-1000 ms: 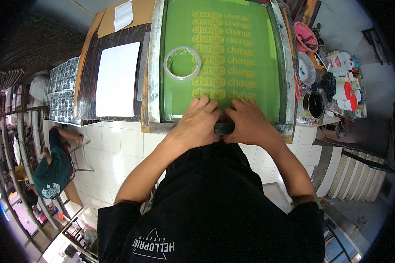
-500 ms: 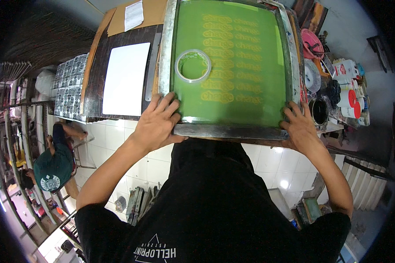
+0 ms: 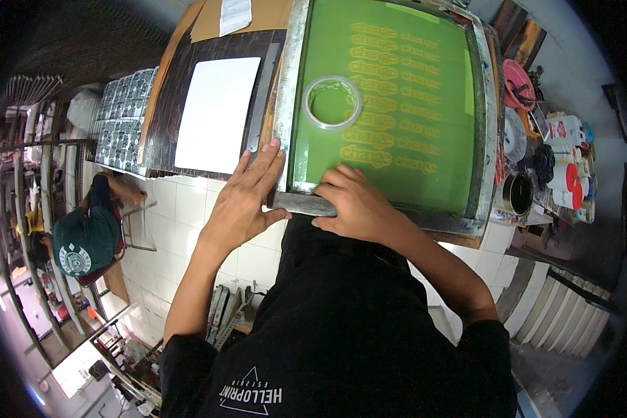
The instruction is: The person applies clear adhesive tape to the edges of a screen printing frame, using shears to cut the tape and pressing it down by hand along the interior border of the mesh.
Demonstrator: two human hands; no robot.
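Note:
A screen-printing frame (image 3: 301, 203) with green mesh (image 3: 404, 191) and rows of yellowish lettering lies on the table before me. My left hand (image 3: 240, 202) rests at its near left corner, fingers stretched along the left rail and thumb by the near bar. Just right of it, my right hand (image 3: 361, 205) is curled over the near bar, fingertips on the mesh side and thumb on my side. A roll of clear tape (image 3: 333, 127) lies flat on the left part of the mesh, beyond both hands.
Left of the frame, white paper (image 3: 216, 115) and a metal strip lie on the dark table. Cardboard (image 3: 261, 19) is behind. Pots and an open dark can (image 3: 517, 193) stand at right. A person in a green shirt (image 3: 83, 240) sits at far left.
My right hand has left the frame's near right corner and come left along the near bar, close to my left hand. My left hand stays at the left corner, its fingers straighter.

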